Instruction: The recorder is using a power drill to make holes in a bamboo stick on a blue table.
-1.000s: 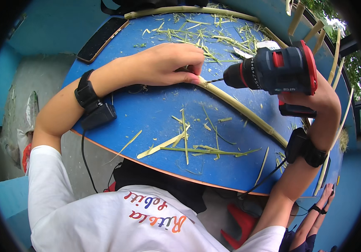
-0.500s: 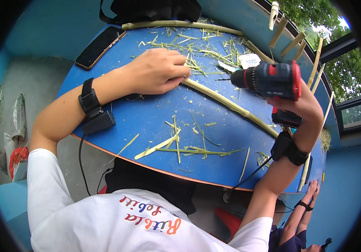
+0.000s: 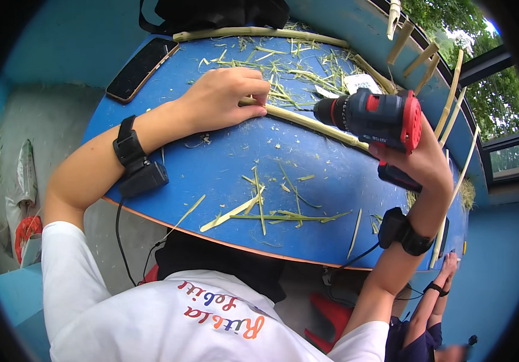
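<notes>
A long pale green bamboo stick (image 3: pixel 311 123) lies slantwise over the blue table. My left hand (image 3: pixel 229 99) grips it near its left end, fingers and thumb pinched round it. In my right hand (image 3: pixel 422 160) is a dark blue and red cordless drill (image 3: pixel 368 117), held level above the stick with its thin bit pointing left toward my left hand. The bit's tip is close to the stick; whether it touches I cannot tell. The stick's right end is hidden behind the drill and my right hand.
Green shavings and strips (image 3: pixel 259 211) litter the blue table (image 3: pixel 211 172). A phone (image 3: pixel 142 69) lies at the far left, a black bag (image 3: pixel 220 15) and another bamboo stick (image 3: pixel 259 33) along the far edge. Bamboo pieces (image 3: pixel 451 90) lean by the window. At the lower right is another person's arm (image 3: pixel 428 308).
My right hand has moved the drill left and slightly down, bringing its bit nearer my left hand. The held stick has swung to a flatter slant.
</notes>
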`<state>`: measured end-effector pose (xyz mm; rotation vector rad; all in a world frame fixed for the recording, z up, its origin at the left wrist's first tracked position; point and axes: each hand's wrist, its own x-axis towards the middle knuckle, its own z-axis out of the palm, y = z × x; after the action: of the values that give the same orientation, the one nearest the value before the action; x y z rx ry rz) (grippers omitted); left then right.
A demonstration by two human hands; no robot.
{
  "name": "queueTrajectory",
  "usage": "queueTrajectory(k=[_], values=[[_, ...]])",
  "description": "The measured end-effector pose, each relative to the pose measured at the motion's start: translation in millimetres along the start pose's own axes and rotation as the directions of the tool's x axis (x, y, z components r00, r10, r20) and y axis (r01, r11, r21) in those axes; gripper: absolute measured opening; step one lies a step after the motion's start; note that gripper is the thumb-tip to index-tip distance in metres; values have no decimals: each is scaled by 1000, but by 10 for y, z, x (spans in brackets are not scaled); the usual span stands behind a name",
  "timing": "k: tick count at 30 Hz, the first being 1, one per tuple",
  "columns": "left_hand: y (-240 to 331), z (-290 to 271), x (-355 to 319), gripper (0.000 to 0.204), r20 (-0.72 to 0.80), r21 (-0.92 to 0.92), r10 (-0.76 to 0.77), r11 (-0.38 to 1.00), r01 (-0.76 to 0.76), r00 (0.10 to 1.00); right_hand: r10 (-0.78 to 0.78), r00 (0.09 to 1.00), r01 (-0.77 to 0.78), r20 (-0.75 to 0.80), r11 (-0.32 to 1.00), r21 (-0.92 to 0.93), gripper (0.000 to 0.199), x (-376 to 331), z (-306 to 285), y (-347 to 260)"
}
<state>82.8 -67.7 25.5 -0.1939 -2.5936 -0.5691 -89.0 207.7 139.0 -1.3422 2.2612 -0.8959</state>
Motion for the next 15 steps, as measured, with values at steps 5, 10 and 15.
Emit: queueTrajectory(k=[5, 10, 15], values=[[7, 39, -10, 12, -42, 23, 33, 999, -32, 999, 117, 991, -116, -59, 993, 21, 54, -135, 183, -12], [11, 83, 32, 12, 5, 59, 72, 996, -72, 997, 199, 980, -195, -17, 974, 117, 49, -125, 161, -4], [39, 63, 29, 13, 15, 78, 36, 996, -37, 999, 225, 974, -221, -32, 971, 91, 48, -44, 199, -46]])
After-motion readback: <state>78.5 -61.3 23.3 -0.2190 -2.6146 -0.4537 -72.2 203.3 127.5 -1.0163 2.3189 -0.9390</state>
